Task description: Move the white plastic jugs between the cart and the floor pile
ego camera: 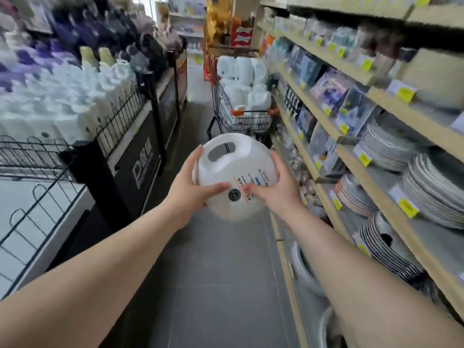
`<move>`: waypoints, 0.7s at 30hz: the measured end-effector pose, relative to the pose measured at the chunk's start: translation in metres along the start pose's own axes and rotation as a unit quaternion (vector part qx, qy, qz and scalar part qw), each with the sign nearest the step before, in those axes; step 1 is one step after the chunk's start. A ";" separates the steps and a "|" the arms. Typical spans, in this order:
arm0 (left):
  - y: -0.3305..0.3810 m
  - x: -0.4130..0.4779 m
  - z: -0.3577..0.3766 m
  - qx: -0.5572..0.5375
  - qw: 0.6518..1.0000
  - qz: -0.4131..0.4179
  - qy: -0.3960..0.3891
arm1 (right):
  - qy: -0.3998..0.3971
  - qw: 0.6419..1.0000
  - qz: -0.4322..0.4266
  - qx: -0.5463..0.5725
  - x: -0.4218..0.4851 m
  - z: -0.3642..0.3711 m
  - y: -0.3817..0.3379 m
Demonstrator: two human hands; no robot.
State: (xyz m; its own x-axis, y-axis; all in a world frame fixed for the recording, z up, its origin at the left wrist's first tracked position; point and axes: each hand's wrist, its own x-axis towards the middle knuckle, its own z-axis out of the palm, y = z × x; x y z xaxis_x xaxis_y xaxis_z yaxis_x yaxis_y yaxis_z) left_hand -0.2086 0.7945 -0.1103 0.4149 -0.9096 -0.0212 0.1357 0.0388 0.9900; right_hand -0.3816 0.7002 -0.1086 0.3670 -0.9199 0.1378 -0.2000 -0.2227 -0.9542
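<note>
The big white plastic jug (236, 175) is up in the air over the grey floor of a shop aisle. It is tipped over, so its flat bottom faces the camera and its top points away. A long hole near the far end makes a handle. A label with an orange line, small print and a round black mark sits on the near side. The left hand (193, 194) and the right hand (278, 189) hold it, 1 on each side.
</note>
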 end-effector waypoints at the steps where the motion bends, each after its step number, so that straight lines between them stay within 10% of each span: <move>1: 0.001 0.018 -0.003 -0.003 1.000 0.000 0.009 | -0.007 1.000 -0.002 0.000 0.021 0.005 0.001; 21: 0.015 0.467 -0.121 0.004 0.998 0.000 0.057 | -0.047 0.999 0.012 0.014 0.471 0.161 0.032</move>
State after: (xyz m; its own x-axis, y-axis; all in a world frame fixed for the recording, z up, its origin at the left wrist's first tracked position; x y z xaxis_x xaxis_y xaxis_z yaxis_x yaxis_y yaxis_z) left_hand 0.0956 0.4205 -0.1220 0.5149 -0.8565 -0.0363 0.1285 0.0352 0.9911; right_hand -0.0694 0.3118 -0.1172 0.4460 -0.8905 0.0897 -0.1858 -0.1902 -0.9640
